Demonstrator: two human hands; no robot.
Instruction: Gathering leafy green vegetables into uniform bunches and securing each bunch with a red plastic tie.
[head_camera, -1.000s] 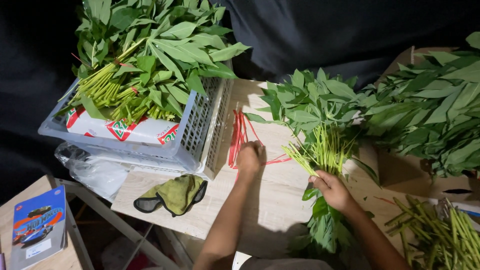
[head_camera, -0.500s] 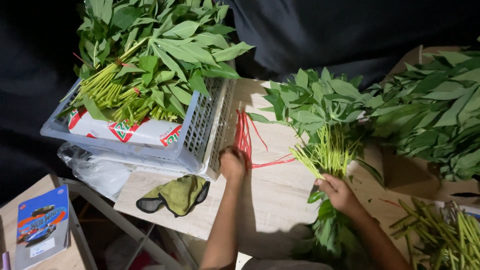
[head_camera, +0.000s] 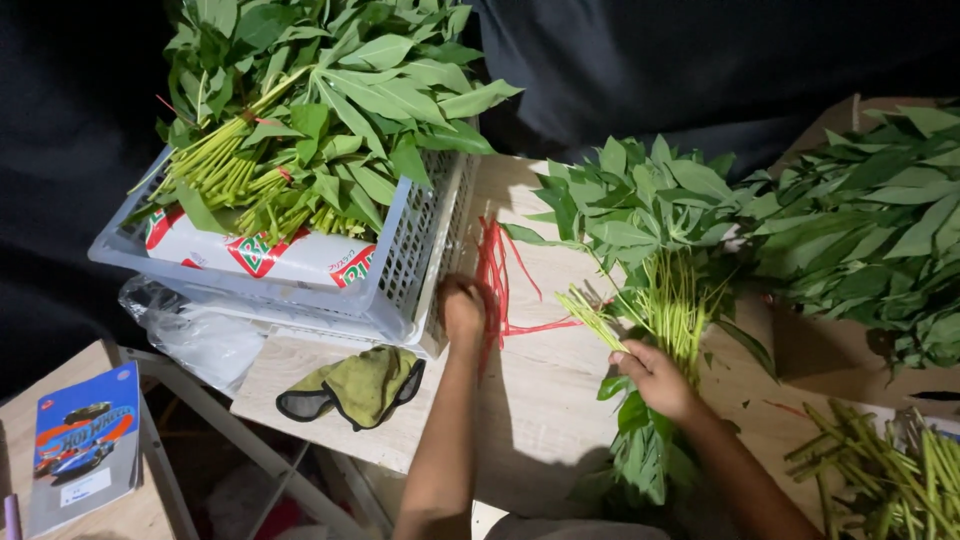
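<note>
On the pale wooden table (head_camera: 560, 400), the left hand (head_camera: 463, 305) is pressing down on a heap of red bands (head_camera: 497, 270), just beside the near right corner of the basket (head_camera: 400, 290). Its fingers are curling under, and whether they are pinching a band or just touching the heap, I cannot tell. Over to the right, the right hand (head_camera: 655, 375) is wrapping its fingers tight around a bunch of leafy stems (head_camera: 650, 240), gripping near the cut ends, with the leaves fanning out toward the far side. Left of all this, the grey basket is sitting piled high with tied green bundles (head_camera: 300, 110) on top of a white packet (head_camera: 255, 255). Near the basket, a green cloth (head_camera: 360, 385) is lying crumpled on the table. Far right, more loose greens (head_camera: 870, 230) are heaping up, and cut stems (head_camera: 890, 465) are lying at the near right corner. Down at the near left, a blue booklet (head_camera: 80, 445) is resting on a separate surface.
</note>
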